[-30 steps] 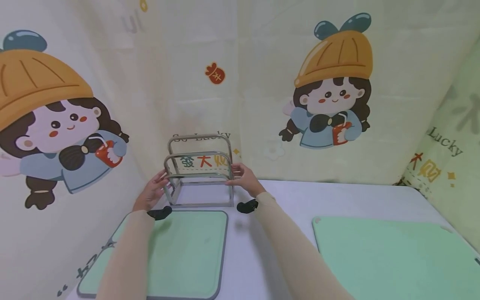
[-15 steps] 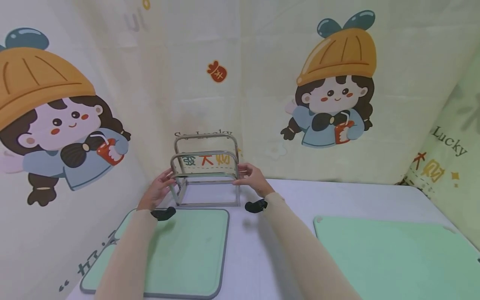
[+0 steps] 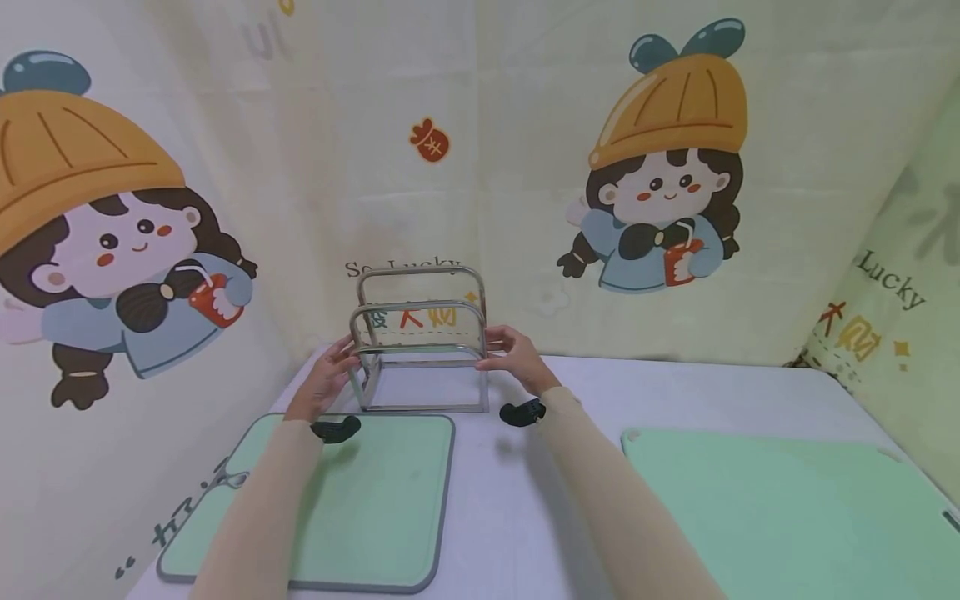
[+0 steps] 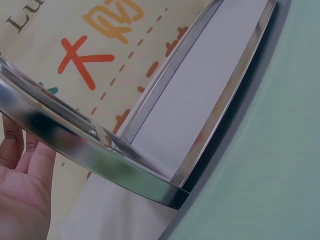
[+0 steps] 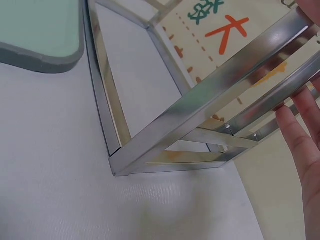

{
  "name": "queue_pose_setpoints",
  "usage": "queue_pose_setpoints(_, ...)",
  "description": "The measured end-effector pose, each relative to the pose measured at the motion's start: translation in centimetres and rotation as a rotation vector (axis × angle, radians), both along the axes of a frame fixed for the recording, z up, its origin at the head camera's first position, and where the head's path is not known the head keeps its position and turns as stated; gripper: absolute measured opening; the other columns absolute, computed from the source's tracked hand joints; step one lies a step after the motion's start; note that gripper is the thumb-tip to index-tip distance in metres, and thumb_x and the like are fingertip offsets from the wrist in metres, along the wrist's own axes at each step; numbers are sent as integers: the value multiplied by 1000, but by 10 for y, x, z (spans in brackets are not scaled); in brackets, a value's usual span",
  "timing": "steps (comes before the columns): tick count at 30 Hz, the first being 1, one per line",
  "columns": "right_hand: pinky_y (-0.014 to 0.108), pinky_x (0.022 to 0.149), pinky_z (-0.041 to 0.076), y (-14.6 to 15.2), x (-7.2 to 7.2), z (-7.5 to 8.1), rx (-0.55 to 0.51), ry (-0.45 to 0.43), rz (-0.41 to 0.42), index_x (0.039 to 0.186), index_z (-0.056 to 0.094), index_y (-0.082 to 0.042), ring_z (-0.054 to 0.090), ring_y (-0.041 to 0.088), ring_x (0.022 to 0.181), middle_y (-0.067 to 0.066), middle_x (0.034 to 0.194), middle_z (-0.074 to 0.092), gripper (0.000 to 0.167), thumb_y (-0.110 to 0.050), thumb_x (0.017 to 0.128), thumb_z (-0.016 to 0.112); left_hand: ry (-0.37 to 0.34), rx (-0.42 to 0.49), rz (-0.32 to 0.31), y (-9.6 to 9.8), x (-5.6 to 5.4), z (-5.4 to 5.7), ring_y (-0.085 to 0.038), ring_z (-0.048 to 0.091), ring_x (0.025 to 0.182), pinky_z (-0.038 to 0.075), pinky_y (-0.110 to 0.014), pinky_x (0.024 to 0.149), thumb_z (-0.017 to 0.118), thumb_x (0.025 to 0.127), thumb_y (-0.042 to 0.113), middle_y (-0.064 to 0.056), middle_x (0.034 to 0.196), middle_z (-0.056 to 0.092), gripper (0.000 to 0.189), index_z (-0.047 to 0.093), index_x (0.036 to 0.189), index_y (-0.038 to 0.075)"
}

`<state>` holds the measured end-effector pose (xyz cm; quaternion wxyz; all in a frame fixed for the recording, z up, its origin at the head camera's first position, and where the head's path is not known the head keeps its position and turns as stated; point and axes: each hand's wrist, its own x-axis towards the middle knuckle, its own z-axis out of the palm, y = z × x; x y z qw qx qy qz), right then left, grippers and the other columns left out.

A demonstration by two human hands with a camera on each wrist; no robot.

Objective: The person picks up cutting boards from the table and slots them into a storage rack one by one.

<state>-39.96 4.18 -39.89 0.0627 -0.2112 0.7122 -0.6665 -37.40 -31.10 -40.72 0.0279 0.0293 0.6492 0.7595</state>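
Note:
A shiny metal rack point(image 3: 423, 408) with three upright loops stands on the white table near the back wall. From the left side my left hand point(image 3: 322, 382) holds its frame; in the left wrist view, the fingers of that hand point(image 4: 25, 180) are behind a curved bar point(image 4: 100, 160), and the thumb is out of sight. My right hand point(image 3: 521, 358) grips the opposite side. The right wrist view shows a thumb tip on the front post point(image 5: 170, 117), while the fingers point(image 5: 295, 140) touch a bar farther back.
A green board with a grey rim point(image 3: 375, 508) lies in front of the rack, under the left forearm. Another green board point(image 3: 780, 508) lies at the right. Printed cloth walls point(image 3: 525, 208) enclose the table at the back and sides.
The rack has slid a little to the right along the back of the table, with both hands moving along with it. The boards have stayed where they were.

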Motion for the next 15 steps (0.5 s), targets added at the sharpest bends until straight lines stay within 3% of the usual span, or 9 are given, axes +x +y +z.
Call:
queue_pose_setpoints(7, 45, 104, 42, 12, 2, -1, 17, 12, -11, 131, 45, 3, 49, 36, 123, 25, 134, 47, 61, 0, 77, 74, 27, 20, -7, 14, 1, -3, -3, 40, 117, 11, -44, 121, 50, 96, 11, -13, 155, 19, 63, 19, 150, 12)
queue_pose_setpoints(15, 45, 104, 43, 29, 8, -3, 31, 5, -39, 129, 49, -3, 51, 31, 122, 21, 133, 50, 61, -3, 75, 76, 16, 25, -3, 32, 3, -4, -14, 31, 132, 13, -43, 121, 50, 96, 12, -12, 154, 20, 63, 19, 151, 13)
